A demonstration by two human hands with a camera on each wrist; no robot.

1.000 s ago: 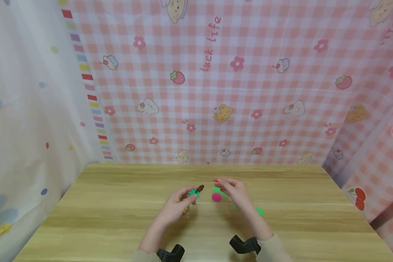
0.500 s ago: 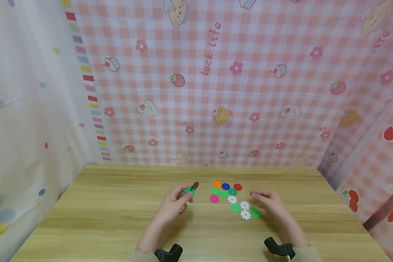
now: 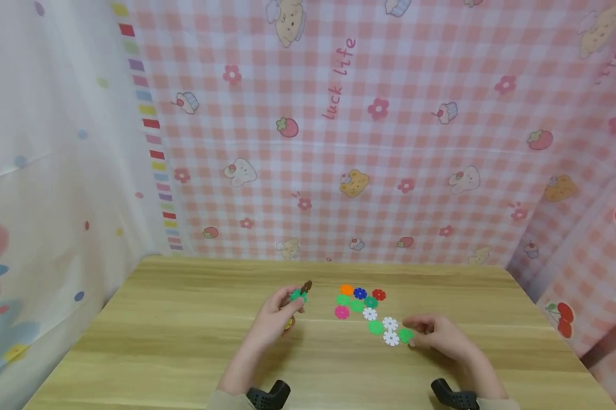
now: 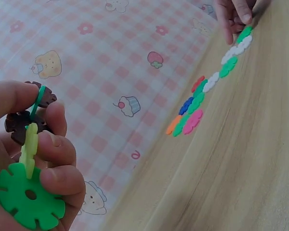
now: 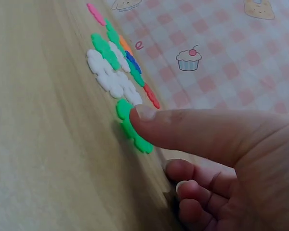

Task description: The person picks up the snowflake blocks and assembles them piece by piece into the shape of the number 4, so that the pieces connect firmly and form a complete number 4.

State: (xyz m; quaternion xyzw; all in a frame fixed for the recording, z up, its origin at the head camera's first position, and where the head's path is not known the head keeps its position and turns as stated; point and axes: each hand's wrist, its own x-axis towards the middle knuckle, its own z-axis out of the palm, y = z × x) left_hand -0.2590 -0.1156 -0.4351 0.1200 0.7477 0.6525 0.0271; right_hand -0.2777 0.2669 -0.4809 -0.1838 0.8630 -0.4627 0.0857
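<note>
Gripping linked brown, green and yellow notched discs [image 4: 29,154], the left hand [image 3: 273,314] sits well in from the bench's [image 3: 149,341] left edge; loose notched discs [image 3: 370,314] lie mid-bench; the right hand [image 3: 445,338], thumb and fingers parted, meets the rightmost green disc [image 3: 406,335].

The left hand [image 3: 275,316] grips, fingers curled; the right hand [image 3: 443,339], thumb straight, hovers low, nearer the table's [image 3: 174,336] right edge.

Slotted discs [image 4: 18,193] in L hand [image 3: 273,320]: smooth matt plastic; green disc [image 3: 404,335] by R hand [image 3: 445,339]: ditto. Tabletop [image 3: 328,367] below hands: smooth wood-grain w/ sl. sheen. Gingham curtain [image 3: 318,148] beyond: matt cloth.
</note>
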